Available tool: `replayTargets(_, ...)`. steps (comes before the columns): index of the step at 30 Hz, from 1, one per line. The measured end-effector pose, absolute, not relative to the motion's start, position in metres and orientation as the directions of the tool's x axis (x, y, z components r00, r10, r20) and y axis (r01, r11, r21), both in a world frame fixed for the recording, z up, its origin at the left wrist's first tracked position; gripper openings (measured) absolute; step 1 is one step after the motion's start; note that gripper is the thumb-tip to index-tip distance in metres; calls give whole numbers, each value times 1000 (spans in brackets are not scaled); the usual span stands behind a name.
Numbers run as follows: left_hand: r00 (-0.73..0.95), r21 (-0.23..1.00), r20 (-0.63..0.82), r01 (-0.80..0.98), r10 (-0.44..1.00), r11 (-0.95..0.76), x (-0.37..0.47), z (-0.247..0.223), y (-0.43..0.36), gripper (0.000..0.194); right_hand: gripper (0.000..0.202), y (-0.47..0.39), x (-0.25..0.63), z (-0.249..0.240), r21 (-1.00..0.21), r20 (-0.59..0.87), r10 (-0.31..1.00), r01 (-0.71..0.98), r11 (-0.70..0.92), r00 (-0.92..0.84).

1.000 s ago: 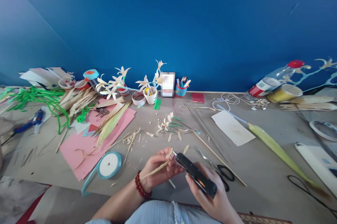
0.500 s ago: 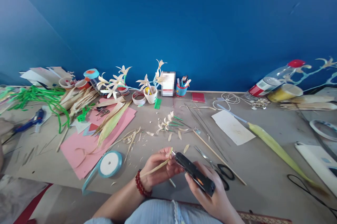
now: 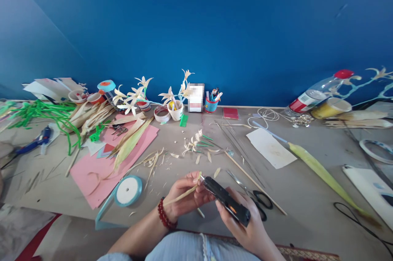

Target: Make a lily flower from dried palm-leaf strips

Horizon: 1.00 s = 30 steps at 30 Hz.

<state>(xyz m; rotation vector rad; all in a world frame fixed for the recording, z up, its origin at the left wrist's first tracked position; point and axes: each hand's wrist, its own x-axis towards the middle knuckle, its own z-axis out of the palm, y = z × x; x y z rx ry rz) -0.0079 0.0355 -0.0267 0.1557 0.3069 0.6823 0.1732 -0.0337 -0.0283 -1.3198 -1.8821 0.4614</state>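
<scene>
My left hand (image 3: 187, 191), with a red bead bracelet (image 3: 166, 214) at the wrist, pinches a narrow pale strip of corn husk (image 3: 182, 196). A small yellow-green tip shows at the fingertips. Wrapped in my right hand (image 3: 241, 222) is a black glue gun (image 3: 225, 197) with an orange part on its side. Its metal nozzle meets the husk at my left fingertips; whether glue is coming out cannot be made out. Black-handled scissors (image 3: 260, 199) lie just right of the gun. Small cream husk flowers (image 3: 194, 143) on green stems lie beyond my hands, among loose petal pieces (image 3: 217, 172).
At left are a blue ribbon roll (image 3: 128, 190), pink paper (image 3: 89, 181), dried husks (image 3: 95, 118) and a blue glue gun (image 3: 39, 140). A wooden stick (image 3: 256, 183), white paper (image 3: 272, 148) and a green husk (image 3: 321, 175) lie right. Cups with flowers (image 3: 175, 111) stand along the wall.
Almost nothing differs. Both hands, the husk strip and the glue gun keep their places, and the view has shifted very slightly.
</scene>
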Motion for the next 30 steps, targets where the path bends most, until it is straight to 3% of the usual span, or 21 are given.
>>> replayTargets(30, 733, 247, -212, -599, 646, 761, -9, -29, 35, 18, 9, -35, 173, -28, -671, 406, 902, 624, 402, -144)
